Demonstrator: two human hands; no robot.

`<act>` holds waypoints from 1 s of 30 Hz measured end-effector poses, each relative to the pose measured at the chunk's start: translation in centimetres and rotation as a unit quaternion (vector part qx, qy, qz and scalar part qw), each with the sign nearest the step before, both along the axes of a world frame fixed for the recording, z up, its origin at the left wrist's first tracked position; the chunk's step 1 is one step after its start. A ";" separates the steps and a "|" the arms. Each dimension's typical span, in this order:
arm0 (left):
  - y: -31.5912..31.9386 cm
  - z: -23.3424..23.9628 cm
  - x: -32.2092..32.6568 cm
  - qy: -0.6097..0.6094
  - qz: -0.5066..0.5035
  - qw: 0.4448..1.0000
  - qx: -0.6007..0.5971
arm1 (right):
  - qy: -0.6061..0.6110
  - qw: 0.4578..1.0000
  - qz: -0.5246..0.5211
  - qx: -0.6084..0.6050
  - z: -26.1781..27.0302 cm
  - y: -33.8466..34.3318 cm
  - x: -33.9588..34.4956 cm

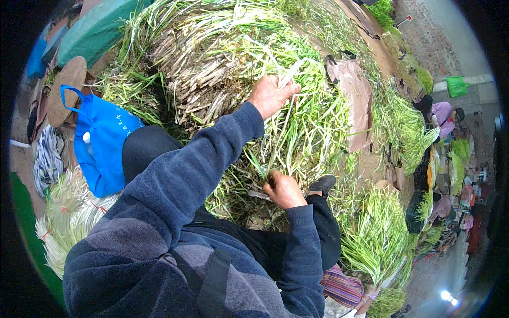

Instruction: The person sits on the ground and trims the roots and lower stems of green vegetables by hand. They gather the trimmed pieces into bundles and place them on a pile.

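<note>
A big heap of long green-and-white leafy stalks [310, 131] lies before me, with dry, soil-coloured stalk ends [199, 91] on its left side. Over the heap, my left hand [274, 95] is closed on pale stalks that stick out past its thumb. Lower and nearer my body, my right hand [282, 189] has its fingers curled around the ends of thin green stalks. Loose leaves and dry debris surround it. What lies inside each fist is hidden.
A blue bag [99, 147] stands at left, above tied bundles of white stalks [75, 206]. A brown sheet [358, 103] lies right of the heap. At lower right, a person's striped sleeve [342, 286] shows near a green bunch [377, 234]. Another person [443, 115] sits far right.
</note>
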State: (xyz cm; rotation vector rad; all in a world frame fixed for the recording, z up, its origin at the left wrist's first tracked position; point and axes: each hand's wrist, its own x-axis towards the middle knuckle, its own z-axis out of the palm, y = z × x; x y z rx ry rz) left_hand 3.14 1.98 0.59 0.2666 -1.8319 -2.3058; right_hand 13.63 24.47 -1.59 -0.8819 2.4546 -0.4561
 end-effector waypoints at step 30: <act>0.2 5.7 2.8 0.052 -0.212 0.927 0.305 | 0.146 0.711 -0.453 -0.518 3.8 5.7 -7.8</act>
